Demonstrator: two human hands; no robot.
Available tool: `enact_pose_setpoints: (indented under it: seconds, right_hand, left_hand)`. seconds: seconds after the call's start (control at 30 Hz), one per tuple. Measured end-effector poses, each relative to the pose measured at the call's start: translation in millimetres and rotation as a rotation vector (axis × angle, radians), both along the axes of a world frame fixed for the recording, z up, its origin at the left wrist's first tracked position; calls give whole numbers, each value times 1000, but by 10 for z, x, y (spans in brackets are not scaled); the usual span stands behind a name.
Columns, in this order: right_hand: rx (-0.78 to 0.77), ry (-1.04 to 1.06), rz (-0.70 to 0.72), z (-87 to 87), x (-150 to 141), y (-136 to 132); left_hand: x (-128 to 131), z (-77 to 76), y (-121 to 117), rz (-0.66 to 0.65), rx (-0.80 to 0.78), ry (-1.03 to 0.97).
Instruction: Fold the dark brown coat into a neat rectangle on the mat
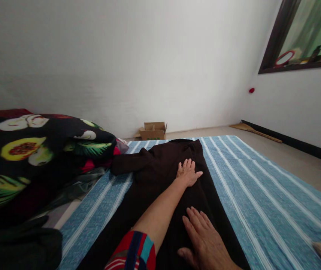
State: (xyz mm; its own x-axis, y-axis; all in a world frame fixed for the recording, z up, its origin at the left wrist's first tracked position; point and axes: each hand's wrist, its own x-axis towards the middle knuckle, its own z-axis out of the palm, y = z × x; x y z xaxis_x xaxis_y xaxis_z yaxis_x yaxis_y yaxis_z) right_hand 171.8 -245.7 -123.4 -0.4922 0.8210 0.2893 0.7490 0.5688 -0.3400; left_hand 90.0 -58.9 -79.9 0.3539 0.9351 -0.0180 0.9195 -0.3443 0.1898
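The left hand [188, 174] and right hand [208, 240], fingers loosely spread and gripping nothing, should stroke evenly toward three o'clock, flattening the dark garment [159, 178] lying from six to twelve on the striped sheet [247, 187].

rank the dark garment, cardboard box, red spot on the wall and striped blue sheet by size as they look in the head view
1. striped blue sheet
2. dark garment
3. cardboard box
4. red spot

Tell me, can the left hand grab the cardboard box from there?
Probably not: the cardboard box sits beyond the far edge of the striped sheet, and the left hand rests on the dark garment, short of that edge.
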Motion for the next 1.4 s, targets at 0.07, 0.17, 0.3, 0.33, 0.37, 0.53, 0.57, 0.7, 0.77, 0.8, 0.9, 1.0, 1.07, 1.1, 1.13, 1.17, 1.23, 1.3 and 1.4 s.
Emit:
enact_pose_setpoints:
  seconds: [0.07,0.17,0.3,0.33,0.37,0.53,0.57,0.7,0.77,0.8,0.9,1.0,1.07,1.1,1.13,1.17,1.23,1.3,1.4]
  right_hand:
    - [-26,-46,19,12,12,-15]
    - [-55,-92,23,107,49,-22]
    - [-43,-102,15,167,49,-72]
    - [-37,-98,13,162,44,-84]
    - [-33,-93,12,153,40,-95]
    - [-26,-83,-1,138,36,-113]
    - [-29,-85,0,148,37,-115]
    - [-42,-83,3,197,34,-132]
    - [-53,-84,-9,213,29,-142]
    - [-62,-89,-15,218,28,-145]
    - [-92,-115,-26,225,26,-148]
    - [-111,-128,-27,227,27,-145]
    - [-121,-126,-29,228,28,-143]
    - [-124,-123,-32,230,27,-144]
    - [-127,-118,-34,232,27,-145]
    - [-128,-112,-37,235,27,-147]
    - [-127,-96,-37,245,27,-151]
    - [-124,-81,-35,255,27,-154]
    - [-127,-74,-40,258,29,-152]
  left_hand:
    - [9,54,-155,2,7,-1]
    - [-34,74,-458,0,23,2]
    - [-183,-22,-768,21,20,-8]
    - [-216,-49,-805,27,5,-12]
    - [-242,-70,-828,31,-10,-16]
    - [-262,-58,-895,45,-27,-29]
    - [-265,-42,-926,56,-22,-33]
    - [-365,-21,-1090,151,12,-37]
    - [-460,-48,-1149,211,19,-38]
    - [-507,-69,-1166,233,16,-39]
    - [-601,-143,-1172,259,0,-48]
    - [-616,-183,-1171,258,31,-60]
    - [-626,-170,-1187,260,85,-70]
    - [-646,-151,-1197,267,120,-76]
    - [-679,-125,-1204,284,158,-82]
    - [-726,-93,-1206,312,195,-87]
    - [-856,-21,-1186,398,253,-94]
    - [-1007,43,-1131,478,285,-96]
    - [-1194,90,-1010,533,295,-99]
